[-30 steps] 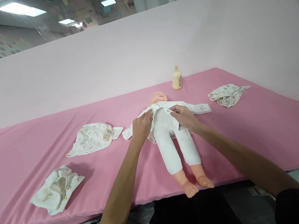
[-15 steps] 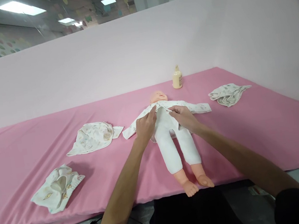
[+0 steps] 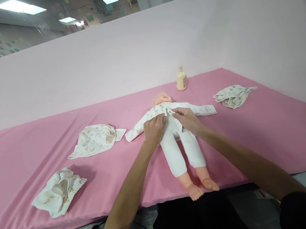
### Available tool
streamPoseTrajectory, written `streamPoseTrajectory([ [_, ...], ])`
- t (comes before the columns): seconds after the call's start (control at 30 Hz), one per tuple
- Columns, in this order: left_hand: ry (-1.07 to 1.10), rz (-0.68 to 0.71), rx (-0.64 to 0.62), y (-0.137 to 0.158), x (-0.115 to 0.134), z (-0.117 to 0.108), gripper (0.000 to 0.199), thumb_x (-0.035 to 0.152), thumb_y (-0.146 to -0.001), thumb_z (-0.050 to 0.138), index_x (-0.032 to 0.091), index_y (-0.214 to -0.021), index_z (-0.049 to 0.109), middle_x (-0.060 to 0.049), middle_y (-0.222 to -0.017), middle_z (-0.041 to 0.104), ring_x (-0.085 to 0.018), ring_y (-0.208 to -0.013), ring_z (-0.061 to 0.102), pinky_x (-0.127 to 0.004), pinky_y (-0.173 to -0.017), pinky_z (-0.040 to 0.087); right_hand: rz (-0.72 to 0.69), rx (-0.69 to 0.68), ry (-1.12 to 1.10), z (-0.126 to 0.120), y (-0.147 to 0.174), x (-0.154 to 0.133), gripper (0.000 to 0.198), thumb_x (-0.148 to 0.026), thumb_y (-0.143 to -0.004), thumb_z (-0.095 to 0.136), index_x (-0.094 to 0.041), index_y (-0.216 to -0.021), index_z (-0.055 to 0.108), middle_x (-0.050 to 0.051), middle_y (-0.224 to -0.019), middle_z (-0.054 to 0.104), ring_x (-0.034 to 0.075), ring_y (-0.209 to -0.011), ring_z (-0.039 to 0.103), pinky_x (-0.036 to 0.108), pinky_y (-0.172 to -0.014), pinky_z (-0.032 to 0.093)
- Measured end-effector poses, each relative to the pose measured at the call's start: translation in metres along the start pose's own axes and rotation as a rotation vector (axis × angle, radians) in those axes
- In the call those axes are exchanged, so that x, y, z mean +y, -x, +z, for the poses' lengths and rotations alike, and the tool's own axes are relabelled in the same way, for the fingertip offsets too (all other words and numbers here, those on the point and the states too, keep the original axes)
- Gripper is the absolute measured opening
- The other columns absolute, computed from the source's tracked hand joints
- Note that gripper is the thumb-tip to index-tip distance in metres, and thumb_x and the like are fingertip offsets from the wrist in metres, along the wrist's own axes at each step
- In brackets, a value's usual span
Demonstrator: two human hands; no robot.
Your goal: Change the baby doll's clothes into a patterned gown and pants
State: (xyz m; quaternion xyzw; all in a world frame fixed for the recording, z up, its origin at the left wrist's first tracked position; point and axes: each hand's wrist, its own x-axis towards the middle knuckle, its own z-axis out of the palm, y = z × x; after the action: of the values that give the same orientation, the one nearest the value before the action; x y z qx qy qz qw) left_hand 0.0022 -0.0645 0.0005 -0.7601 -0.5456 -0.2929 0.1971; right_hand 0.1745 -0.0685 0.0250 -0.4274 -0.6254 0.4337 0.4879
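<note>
A baby doll [image 3: 172, 153] lies on its back, head toward the wall and feet near the table's front edge. It has on a white printed baby shirt [image 3: 149, 118] with long sleeves spread to both sides; the front is partly open. My left hand [image 3: 155, 128] pinches the shirt's left front edge at the chest. Opposite it, my right hand [image 3: 188, 120] pinches the other front edge. The two hands are a short way apart, and the fingertips partly hide the cloth they grip. White cloth covers the doll's legs down to the ankles.
A pink sheet [image 3: 117, 183] covers the table. Crumpled printed baby clothes lie at the left, one cloth [image 3: 94, 140] behind another [image 3: 58, 192]. A folded cloth [image 3: 234, 96] lies at the right. Against the back wall [image 3: 124, 65] stands a cream pump bottle [image 3: 181, 79].
My left hand has moved right and slightly down across the doll's chest, drawing the left shirt front over toward the middle. My right hand has hardly moved.
</note>
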Motion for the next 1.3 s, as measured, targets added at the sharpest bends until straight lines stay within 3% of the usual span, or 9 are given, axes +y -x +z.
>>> streamPoseTrajectory([
  [0.2, 0.022, -0.034, -0.048, -0.001, 0.006, -0.006, 0.024, 0.026, -0.101, 0.044, 0.018, -0.097, 0.066, -0.006, -0.092, 0.076, -0.017, -0.079, 0.067, -0.029, -0.061, 0.028, 0.017, -0.011, 0.048, 0.009, 0.007, -0.002, 0.019, -0.034, -0.087, 0.054, -0.020, -0.087, 0.068, -0.003, -0.067, 0.050, 0.010, -0.053, 0.043, 0.023, -0.045, 0.038],
  [0.37, 0.041, -0.086, -0.063, 0.000, 0.007, -0.005, 0.024, 0.028, -0.102, 0.043, 0.019, -0.100, 0.066, -0.006, -0.090, 0.074, -0.018, -0.078, 0.067, -0.030, -0.062, 0.027, 0.014, -0.048, 0.028, 0.012, 0.010, -0.005, 0.020, -0.036, -0.088, 0.053, -0.020, -0.087, 0.065, -0.005, -0.064, 0.044, 0.009, -0.049, 0.038, 0.023, -0.044, 0.034],
  [0.63, 0.118, -0.145, -0.084, 0.000, 0.007, -0.009, 0.022, 0.030, -0.101, 0.047, 0.020, -0.101, 0.066, -0.005, -0.088, 0.073, -0.017, -0.076, 0.064, -0.028, -0.063, 0.029, -0.040, -0.107, -0.002, 0.009, 0.007, -0.001, 0.025, -0.037, -0.090, 0.051, -0.020, -0.079, 0.065, -0.001, -0.070, 0.055, 0.012, -0.064, 0.049, 0.024, -0.060, 0.042],
  [0.9, 0.424, -0.222, -0.065, -0.004, 0.012, -0.014, 0.019, 0.023, -0.096, 0.051, 0.018, -0.087, 0.066, 0.000, -0.077, 0.069, -0.012, -0.066, 0.055, -0.025, -0.065, 0.036, 0.046, -0.074, -0.143, 0.004, -0.005, 0.004, 0.035, -0.045, -0.079, 0.069, -0.017, -0.099, 0.074, -0.004, -0.064, 0.052, 0.008, -0.050, 0.040, 0.022, -0.043, 0.032],
  [1.03, 0.542, -0.236, -0.057, -0.005, 0.012, -0.015, 0.018, 0.022, -0.094, 0.053, 0.017, -0.084, 0.067, 0.001, -0.077, 0.068, -0.011, -0.067, 0.053, -0.024, -0.066, 0.038, 0.016, -0.070, -0.142, 0.005, -0.006, 0.005, 0.039, -0.047, -0.080, 0.069, -0.016, -0.104, 0.075, -0.003, -0.067, 0.056, 0.006, -0.049, 0.039, 0.022, -0.043, 0.032],
  [1.3, 0.576, -0.313, -0.041, -0.005, 0.011, -0.011, 0.019, 0.025, -0.094, 0.054, 0.018, -0.102, 0.070, 0.004, -0.065, 0.058, -0.011, -0.062, 0.049, -0.024, -0.065, 0.038, 0.005, -0.050, -0.157, 0.007, -0.005, 0.005, 0.041, -0.042, -0.081, 0.071, -0.013, -0.110, 0.074, -0.002, -0.071, 0.059, 0.006, -0.052, 0.038, 0.022, -0.047, 0.032],
])
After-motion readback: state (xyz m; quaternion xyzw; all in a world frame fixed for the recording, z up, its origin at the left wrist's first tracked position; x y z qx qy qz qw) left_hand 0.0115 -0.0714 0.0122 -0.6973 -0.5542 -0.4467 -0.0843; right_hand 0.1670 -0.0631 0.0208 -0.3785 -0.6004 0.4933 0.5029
